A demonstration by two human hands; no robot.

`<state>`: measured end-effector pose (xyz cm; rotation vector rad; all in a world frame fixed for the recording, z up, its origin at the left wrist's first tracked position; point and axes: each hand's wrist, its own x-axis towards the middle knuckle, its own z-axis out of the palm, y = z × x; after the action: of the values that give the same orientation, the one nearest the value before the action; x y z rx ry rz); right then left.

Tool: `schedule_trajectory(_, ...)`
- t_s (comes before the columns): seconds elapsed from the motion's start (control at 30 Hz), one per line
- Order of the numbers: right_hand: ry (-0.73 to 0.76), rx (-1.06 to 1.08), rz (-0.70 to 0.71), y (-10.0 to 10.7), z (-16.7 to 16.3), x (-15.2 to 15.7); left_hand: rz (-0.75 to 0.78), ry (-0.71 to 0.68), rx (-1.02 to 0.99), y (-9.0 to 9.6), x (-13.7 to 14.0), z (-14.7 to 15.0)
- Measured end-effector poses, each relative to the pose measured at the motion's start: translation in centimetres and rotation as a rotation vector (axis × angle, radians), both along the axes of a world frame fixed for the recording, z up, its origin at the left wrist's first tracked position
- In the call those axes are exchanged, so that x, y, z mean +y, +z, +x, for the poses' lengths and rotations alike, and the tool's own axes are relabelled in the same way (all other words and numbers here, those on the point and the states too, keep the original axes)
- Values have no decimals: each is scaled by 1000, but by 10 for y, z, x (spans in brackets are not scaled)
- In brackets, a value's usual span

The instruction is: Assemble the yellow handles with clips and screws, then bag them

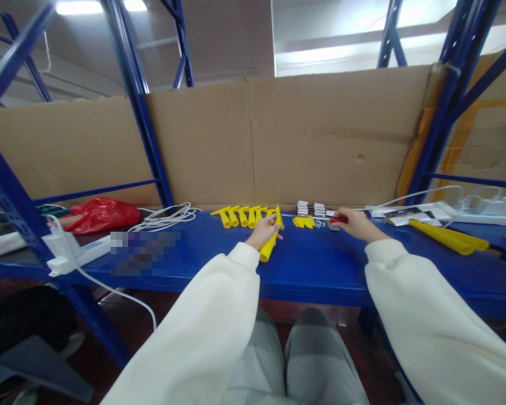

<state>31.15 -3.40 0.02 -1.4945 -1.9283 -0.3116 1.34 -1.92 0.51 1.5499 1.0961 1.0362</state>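
My left hand (263,230) is closed round a yellow plastic tube-shaped part (269,249), its wide end pointing toward me. In my right hand (356,223) is a red-handled screwdriver (339,219), with a thin shaft reaching left toward the yellow part. Whether the tip touches the part is too small to tell. Several similar yellow parts (244,218) stand in a row to the left of my left hand. Between my hands lie small flat yellow pieces (303,223), some small metal bits (320,223) and a stack of black-and-white packets (311,208).
A blue metal bench (312,270) runs across, backed by cardboard (278,140) between blue posts. To the left are a red plastic bag (103,214), coiled white cable (172,216) and a power strip (82,256). Rightward lie long yellow cones (442,236) and another power strip (487,218).
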Motion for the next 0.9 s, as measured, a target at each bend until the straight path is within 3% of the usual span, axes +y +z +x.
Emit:
schedule_trajectory(0.4, -27, -27, -27, 2, -5, -4, 6, -15, 5, 0, 1, 0)
schedule_trajectory(0.63, 45, -75, -95, 7, -12, -13, 91, 50, 152, -1, 2, -3)
schedule_trajectory(0.9, -86, -163, -133, 9, -24, -21, 130, 74, 173, 0, 2, -6)
